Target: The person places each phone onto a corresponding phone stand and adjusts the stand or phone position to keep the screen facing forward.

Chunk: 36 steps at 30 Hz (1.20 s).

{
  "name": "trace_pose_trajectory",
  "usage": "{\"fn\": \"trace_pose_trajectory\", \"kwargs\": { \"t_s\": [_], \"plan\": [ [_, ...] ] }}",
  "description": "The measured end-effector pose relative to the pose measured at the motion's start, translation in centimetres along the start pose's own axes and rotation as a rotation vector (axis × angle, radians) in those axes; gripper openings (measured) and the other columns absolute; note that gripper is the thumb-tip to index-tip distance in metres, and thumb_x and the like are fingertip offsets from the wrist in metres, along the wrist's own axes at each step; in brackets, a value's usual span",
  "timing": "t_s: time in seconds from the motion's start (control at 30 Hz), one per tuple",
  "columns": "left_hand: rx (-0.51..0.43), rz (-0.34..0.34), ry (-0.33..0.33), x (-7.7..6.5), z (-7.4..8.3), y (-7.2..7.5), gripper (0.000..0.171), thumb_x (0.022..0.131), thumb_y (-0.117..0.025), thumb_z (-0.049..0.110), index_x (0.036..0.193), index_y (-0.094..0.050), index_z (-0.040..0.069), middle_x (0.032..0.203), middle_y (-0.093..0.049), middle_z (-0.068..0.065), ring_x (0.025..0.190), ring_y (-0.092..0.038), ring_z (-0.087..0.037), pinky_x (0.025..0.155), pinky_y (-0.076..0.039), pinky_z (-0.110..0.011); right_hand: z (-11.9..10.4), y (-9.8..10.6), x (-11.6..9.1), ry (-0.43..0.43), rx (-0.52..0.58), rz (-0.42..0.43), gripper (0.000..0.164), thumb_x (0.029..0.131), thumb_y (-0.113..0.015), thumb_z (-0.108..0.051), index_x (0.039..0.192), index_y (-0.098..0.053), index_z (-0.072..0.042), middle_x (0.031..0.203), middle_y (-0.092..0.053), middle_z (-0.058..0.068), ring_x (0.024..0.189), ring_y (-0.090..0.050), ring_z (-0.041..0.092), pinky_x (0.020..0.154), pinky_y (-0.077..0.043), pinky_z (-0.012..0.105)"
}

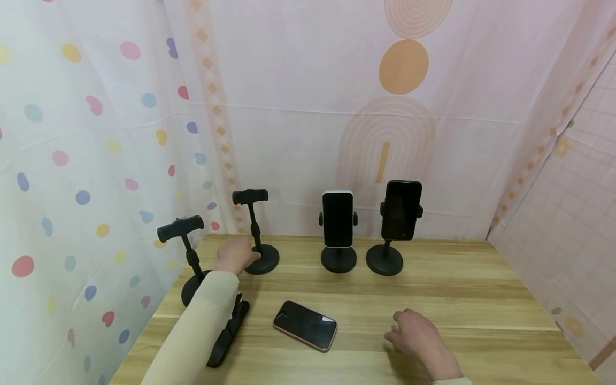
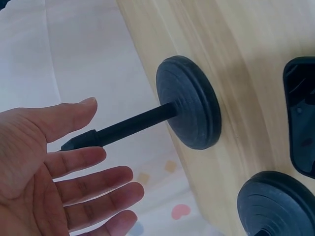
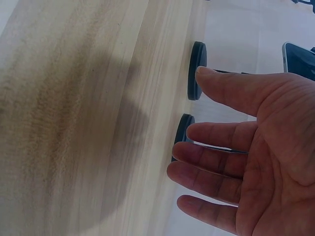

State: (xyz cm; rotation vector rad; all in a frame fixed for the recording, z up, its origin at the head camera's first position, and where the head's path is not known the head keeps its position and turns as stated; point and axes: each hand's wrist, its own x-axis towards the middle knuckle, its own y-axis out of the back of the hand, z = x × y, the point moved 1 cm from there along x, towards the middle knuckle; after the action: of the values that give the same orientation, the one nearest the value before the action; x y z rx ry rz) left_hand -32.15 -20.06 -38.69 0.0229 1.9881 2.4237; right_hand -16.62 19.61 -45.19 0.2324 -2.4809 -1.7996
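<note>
My left hand (image 1: 235, 255) reaches over the left of the table, at the base of a black phone stand (image 1: 255, 230) with a T-shaped clamp. In the left wrist view its fingers are extended beside a stand's pole (image 2: 135, 122), not curled round it. Another black stand (image 1: 191, 258) with nothing in its clamp is partly behind my sleeve. My right hand (image 1: 416, 332) hovers over the table at front right, fingers spread and holding nothing. A phone (image 1: 305, 325) lies face up between my hands. Beside my left forearm lies a long black object (image 1: 231, 331), partly covered.
At the back, a white-edged phone (image 1: 338, 219) and a black phone (image 1: 401, 211) stand upright in two more black stands. The wooden table (image 1: 457, 289) meets patterned curtains (image 1: 289, 144) at its back and sides.
</note>
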Motion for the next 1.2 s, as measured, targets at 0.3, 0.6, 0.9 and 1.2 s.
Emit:
{"fn": "trace_pose_trajectory", "kwargs": {
  "t_s": [0.3,0.6,0.9,1.2],
  "plan": [
    [-0.058,0.047,0.015,1.2,0.1,0.8,0.031,0.091,-0.071,0.03,0.091,-0.067,-0.001,0.084,-0.064,-0.013,0.071,-0.062,-0.029,0.063,-0.052,-0.048,0.2,-0.1,0.1,-0.005,-0.012,-0.004,0.044,0.083,-0.079,-0.028,0.109,-0.067,0.006,0.1,-0.065,0.019,0.095,-0.063,0.036,0.085,-0.05,0.051],
    [-0.038,0.105,0.005,2.5,-0.1,1.4,0.034,0.091,-0.068,0.03,0.098,-0.067,-0.004,0.091,-0.067,-0.019,0.075,-0.064,-0.033,0.066,-0.053,-0.051,0.2,-0.1,0.0,-0.001,-0.008,0.006,0.042,0.083,-0.079,-0.027,0.107,-0.067,0.005,0.098,-0.064,0.018,0.093,-0.063,0.036,0.084,-0.05,0.052],
    [-0.057,0.164,0.003,3.7,0.1,2.0,0.033,0.093,-0.066,0.031,0.095,-0.065,-0.001,0.089,-0.065,-0.016,0.075,-0.062,-0.032,0.064,-0.052,-0.05,0.3,-0.1,0.0,-0.005,0.0,0.007,0.043,0.082,-0.079,-0.027,0.107,-0.067,0.006,0.102,-0.065,0.021,0.096,-0.064,0.038,0.086,-0.049,0.053],
    [-0.113,0.162,0.033,4.3,0.3,2.0,0.033,0.095,-0.063,0.032,0.096,-0.068,0.0,0.096,-0.068,-0.018,0.082,-0.065,-0.034,0.068,-0.052,-0.052,0.5,-0.1,0.0,-0.008,-0.004,-0.002,0.042,0.082,-0.079,-0.026,0.106,-0.067,0.006,0.099,-0.065,0.018,0.093,-0.064,0.036,0.085,-0.05,0.051]
  ]
}}
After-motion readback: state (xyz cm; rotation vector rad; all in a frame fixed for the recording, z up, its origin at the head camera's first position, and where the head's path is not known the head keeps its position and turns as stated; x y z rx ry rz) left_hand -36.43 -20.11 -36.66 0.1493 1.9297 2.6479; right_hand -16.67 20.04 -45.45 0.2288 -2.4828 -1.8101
